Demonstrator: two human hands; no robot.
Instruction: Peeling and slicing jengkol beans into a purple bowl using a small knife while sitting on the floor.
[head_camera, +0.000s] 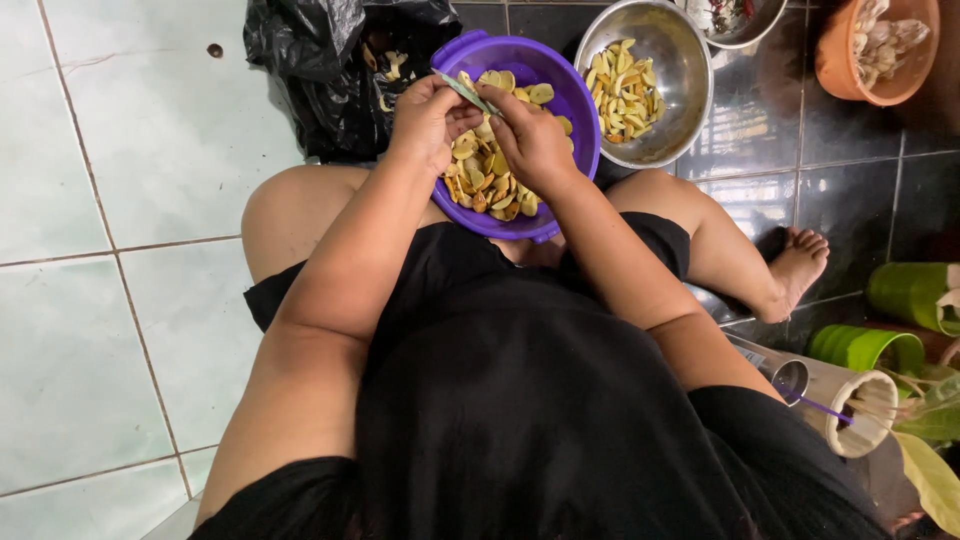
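I saw a thin pale-green pod (466, 93) pinched between both hands over the purple bowl (580, 115). It looked light, limp and a little slick, so I judged it best held near its ends, with fingertips only. The left hand (425, 120) was curled shut around its lower end; the right hand (530, 135) was closed on the other end. Yellow slices (485, 175) filled the bowl. Beyond it stood a steel bowl (690, 75) with more slices and a black bag (320, 70), on the tiled floor (120, 300).

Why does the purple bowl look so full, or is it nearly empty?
Fairly full: yellowish pieces cover the inside of the purple bowl, heaped under both hands. Its depth is hidden.
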